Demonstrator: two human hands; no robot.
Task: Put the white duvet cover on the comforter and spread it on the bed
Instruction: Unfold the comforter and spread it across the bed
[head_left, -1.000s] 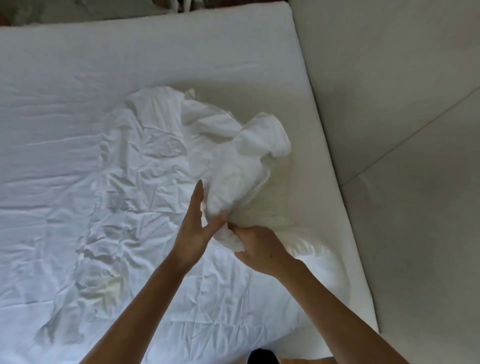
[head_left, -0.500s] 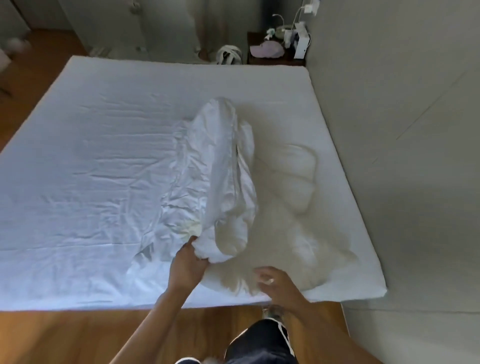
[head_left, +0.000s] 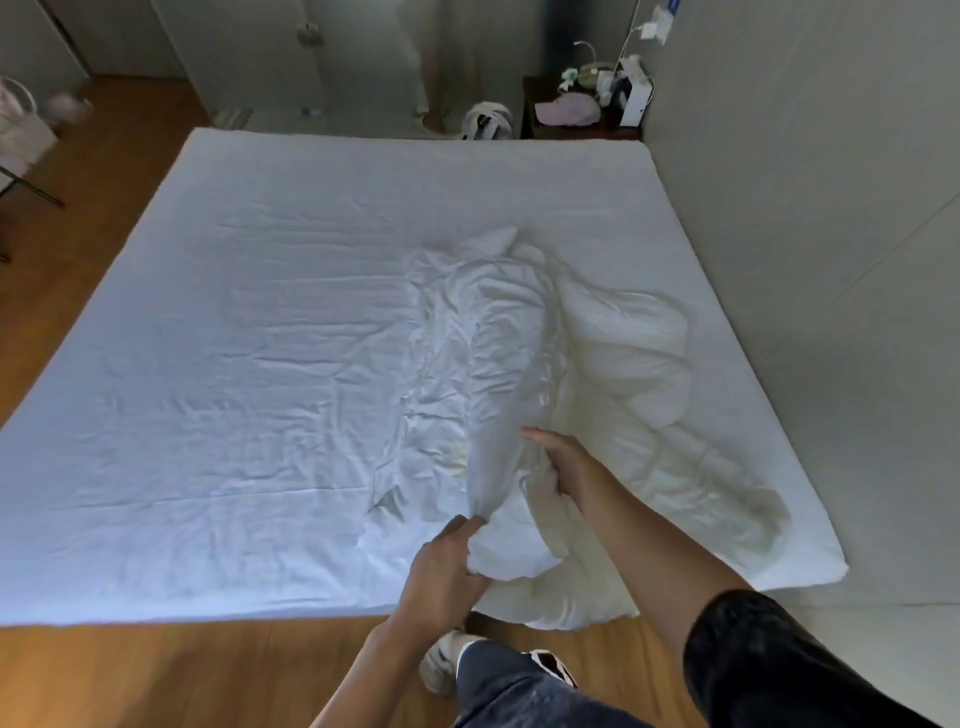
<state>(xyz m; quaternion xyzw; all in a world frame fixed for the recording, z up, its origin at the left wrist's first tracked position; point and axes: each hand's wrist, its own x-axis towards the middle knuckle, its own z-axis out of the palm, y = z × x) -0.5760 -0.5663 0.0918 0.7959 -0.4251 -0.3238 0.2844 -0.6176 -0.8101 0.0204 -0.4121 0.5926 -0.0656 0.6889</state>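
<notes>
Right hand now up at 1 o'clock, gripping duvet cover (left hand pinching too), comforter at 2 o'clock

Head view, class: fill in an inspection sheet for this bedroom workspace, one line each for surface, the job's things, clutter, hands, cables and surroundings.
Surface: bed with a wrinkled white sheet, its right side against the wall.
Job's things: white duvet cover crumpled on the bed; puffy comforter bunched to its right, its near edge spilling over the foot of the bed.
Clutter: pink cap and small white devices on the nightstand.
Hands: left hand grips a bunched white corner; right hand grips fabric just beyond it.
Cables: white charger leads hang above the nightstand.
Surroundings: wooden floor, pale wall, white bag beyond the bed.
</notes>
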